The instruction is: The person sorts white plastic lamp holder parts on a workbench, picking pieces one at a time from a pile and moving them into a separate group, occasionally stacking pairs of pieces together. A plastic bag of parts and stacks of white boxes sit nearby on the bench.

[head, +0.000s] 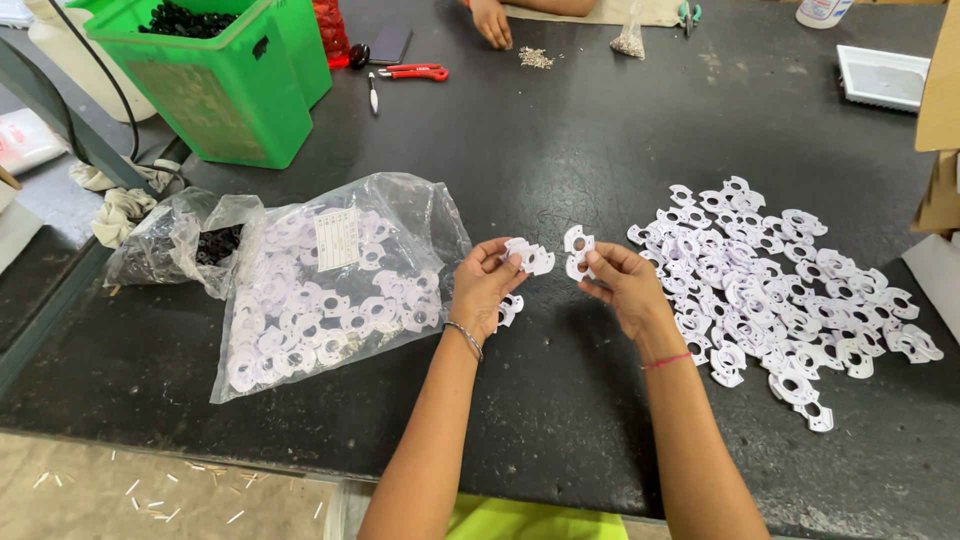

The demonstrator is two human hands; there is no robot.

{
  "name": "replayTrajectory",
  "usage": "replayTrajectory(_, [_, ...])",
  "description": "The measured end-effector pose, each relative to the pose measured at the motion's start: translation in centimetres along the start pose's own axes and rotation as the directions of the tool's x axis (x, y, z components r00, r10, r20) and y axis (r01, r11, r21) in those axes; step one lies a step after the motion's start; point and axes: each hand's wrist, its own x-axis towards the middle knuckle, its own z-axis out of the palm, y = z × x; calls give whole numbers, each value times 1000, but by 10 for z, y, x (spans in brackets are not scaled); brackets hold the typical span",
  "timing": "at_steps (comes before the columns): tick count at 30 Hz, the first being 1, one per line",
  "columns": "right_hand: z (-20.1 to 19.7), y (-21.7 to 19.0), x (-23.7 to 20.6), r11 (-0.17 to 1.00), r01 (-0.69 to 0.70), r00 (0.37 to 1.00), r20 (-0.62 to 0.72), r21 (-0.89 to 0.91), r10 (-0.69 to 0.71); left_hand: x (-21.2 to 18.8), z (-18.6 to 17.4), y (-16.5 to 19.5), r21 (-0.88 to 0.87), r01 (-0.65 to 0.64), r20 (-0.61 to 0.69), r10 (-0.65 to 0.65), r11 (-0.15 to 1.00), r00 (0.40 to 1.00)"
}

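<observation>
A few white plastic rings (528, 258) are pinched in the left hand (487, 288). One white ring (577, 251) is gripped by the right hand (625, 287). A pile of rings (775, 290) is spread at three o'clock, a clear bag of rings (330, 285) at nine, a green bin (215, 75) at eleven.

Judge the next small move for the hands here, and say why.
Probably the right hand lays its single white ring piece onto the spread-out pile on the table's right side. The left hand holds a small stack of the same pieces, and separated ones lie loose to the right, apart from the clear bag of unsorted ones.
</observation>
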Motion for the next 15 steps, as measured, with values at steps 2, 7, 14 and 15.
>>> replayTrajectory(2, [2,2,-1,999,-14,1000,9,38,14,-2,1,0,17,-25,-10,26,1000,1000])
replayTrajectory(7, [14,13,-1,999,36,999,26,37,-37,-7,9,-10,102,-95,4,95,990,995])
replayTrajectory(14, [30,23,-4,936,268,957,-46,-226,-286,-10,19,-25,116,-14,78,5,993,997])
replayTrajectory(15, [30,23,-5,936,280,955,-42,-212,-295,-11,21,-25,116,-5,96,-6,993,995])
